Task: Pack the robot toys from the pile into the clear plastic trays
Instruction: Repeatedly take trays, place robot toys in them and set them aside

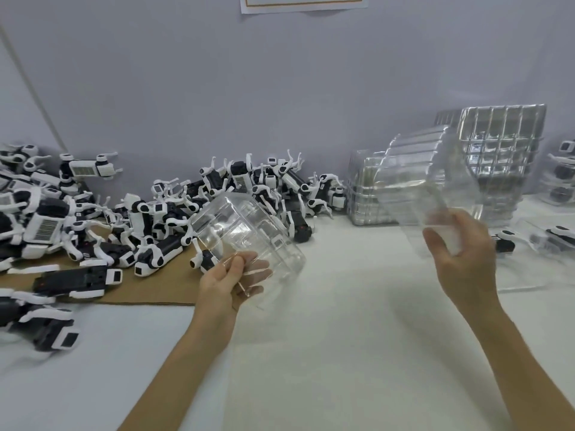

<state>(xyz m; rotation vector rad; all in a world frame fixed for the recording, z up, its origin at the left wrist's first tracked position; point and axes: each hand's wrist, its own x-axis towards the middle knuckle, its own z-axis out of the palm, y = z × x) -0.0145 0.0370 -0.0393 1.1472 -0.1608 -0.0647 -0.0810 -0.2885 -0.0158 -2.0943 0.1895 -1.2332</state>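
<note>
Both hands are up off the bench (326, 353) and well apart, each gripping its own piece of clear plastic. The left hand (231, 281) pinches the near edge of one clear tray (249, 234), thumb on top and fingers showing through from underneath, with the tray tipped away towards the wall. The right hand (460, 259) is clamped on the lower edge of a second tray (429, 188), held higher and tilted back. Neither tray holds anything that I can see. The pile of robot toys (149, 213) lies to the left and beyond, spread over a cardboard sheet (155, 290), black-and-white bodies pointing every way, so no shared long axis. The left hand is plainly the nearer one; a single toy (205, 259) sits just beside its tray. My guess is a tray has to go down flat first. Behind the right hand stands a stack of empty trays (501, 150).
</note>
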